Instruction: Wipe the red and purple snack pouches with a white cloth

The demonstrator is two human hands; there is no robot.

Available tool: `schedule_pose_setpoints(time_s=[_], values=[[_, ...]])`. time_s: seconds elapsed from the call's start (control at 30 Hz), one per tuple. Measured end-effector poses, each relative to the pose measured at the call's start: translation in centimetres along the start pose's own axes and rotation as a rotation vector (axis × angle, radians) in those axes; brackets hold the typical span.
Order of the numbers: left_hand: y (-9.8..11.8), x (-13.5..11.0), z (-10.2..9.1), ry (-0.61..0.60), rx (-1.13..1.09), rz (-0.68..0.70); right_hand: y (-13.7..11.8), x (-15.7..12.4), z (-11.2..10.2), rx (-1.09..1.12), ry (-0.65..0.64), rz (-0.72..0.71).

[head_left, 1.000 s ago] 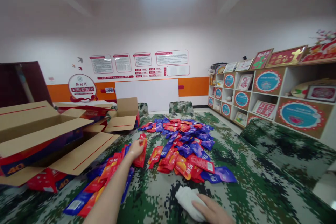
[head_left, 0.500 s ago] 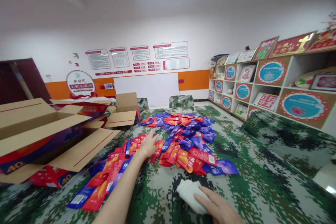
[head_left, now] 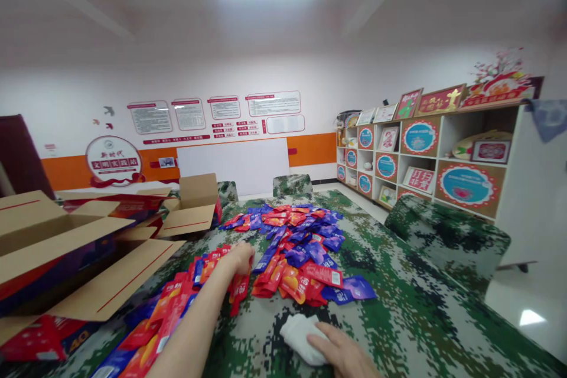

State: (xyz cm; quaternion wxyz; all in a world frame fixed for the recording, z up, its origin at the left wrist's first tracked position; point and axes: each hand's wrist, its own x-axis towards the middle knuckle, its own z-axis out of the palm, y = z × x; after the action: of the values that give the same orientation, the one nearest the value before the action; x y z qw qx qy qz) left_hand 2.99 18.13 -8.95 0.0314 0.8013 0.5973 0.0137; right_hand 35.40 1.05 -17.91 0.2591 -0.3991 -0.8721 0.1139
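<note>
My left hand [head_left: 243,256] reaches out over the camouflage-patterned table, its fingers curled down onto red packets [head_left: 240,288] that hang or lie below it. The fingertips are mostly hidden behind the back of the hand. Close to the near edge, my right hand [head_left: 344,349] grips a bunched white cloth [head_left: 300,338] that rests on the table. Ahead lies a large heap of blue and red packets [head_left: 305,248]. Under and beside my left forearm runs another spread of red and blue packets [head_left: 155,331], partly covered by the arm.
Open cardboard boxes [head_left: 101,230] crowd the left side, their flaps sticking out over the packets. A smaller open box [head_left: 190,212] stands behind them. Camouflage-covered chairs [head_left: 447,242] are at the right and far end. White shelves [head_left: 436,165] line the right wall.
The spread fingers of my left hand have curled onto red packets, which have come a little nearer. My right hand stays on the white cloth. The camera view has tilted up and turned right.
</note>
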Motion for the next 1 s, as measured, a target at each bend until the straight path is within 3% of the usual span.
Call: schedule_pose_setpoints(time_s=[0.2, 0.33, 0.43, 0.53, 0.7, 0.87, 1.0], values=[[-0.1, -6.0, -4.5, 0.013, -0.025, 0.001, -1.9, -0.7, -0.9, 0.084, 0.126, 0.087], [2.6, -11.7, -5.5, 0.101, -0.040, 0.076, -2.4, 0.0, -1.5, 0.115, 0.103, 0.123], [5.9, -15.8, -3.7, 0.252, -0.018, 0.108, -2.7, 0.6, -1.8, 0.161, 0.127, 0.126], [9.4, -18.8, -0.5, 0.394, 0.012, 0.159, -3.5, 1.5, -2.0, 0.203, 0.180, 0.095], [13.5, -20.5, 4.3, 0.413, 0.014, 0.174, -6.4, 4.7, -2.5, 0.231, 0.223, 0.023], [15.0, -21.2, 6.1, 0.372, -0.091, 0.214, -9.7, 7.1, -2.5, 0.152, 0.091, -0.047], [14.6, -23.2, 6.3, 0.335, -0.216, 0.285, -10.3, 5.1, -0.8, 0.020, -0.102, -0.099]])
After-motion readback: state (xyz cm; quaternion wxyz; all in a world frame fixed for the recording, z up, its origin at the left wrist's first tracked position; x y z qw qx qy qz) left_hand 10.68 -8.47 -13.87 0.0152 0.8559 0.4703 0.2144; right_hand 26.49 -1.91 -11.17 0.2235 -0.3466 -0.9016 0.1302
